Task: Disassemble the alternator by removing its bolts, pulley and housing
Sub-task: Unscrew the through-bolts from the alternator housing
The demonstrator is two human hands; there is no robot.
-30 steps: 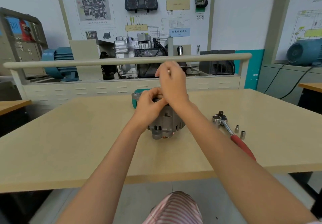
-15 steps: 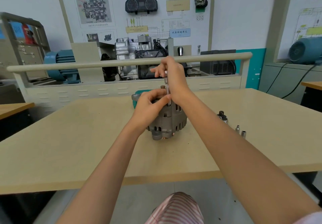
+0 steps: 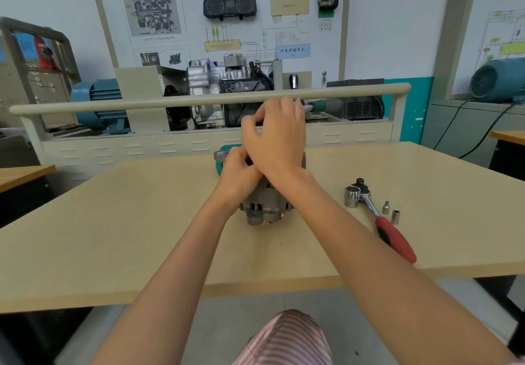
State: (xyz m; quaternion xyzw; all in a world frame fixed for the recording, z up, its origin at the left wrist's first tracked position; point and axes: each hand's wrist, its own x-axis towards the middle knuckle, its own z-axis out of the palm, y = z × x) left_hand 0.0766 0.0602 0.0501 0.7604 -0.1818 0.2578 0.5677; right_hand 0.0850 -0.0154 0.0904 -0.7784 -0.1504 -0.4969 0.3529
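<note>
alternator (image 3: 265, 208) mostly hidden behind both hands, grips unclear

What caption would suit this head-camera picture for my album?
Two hands work atop an alternator on a table, ratchet lying nearby.

- A pale wooden table (image 3: 142, 237) fills the foreground, its front edge running across the lower part of the view.
- Behind it stands a cream training bench (image 3: 127, 149) with louvred slots and a long rounded rail (image 3: 170, 103) along the top.
- On the bench sit a silver gearbox unit (image 3: 216, 80) and a blue electric motor (image 3: 96, 100).
- A large display board (image 3: 221, 15) with diagrams and an instrument cluster hangs on the white wall (image 3: 392, 24).
- A teal stripe (image 3: 412, 109) runs low on the wall.
- The floor (image 3: 241, 316) is grey.
- Another blue motor (image 3: 497, 80) sits at far right.
</note>
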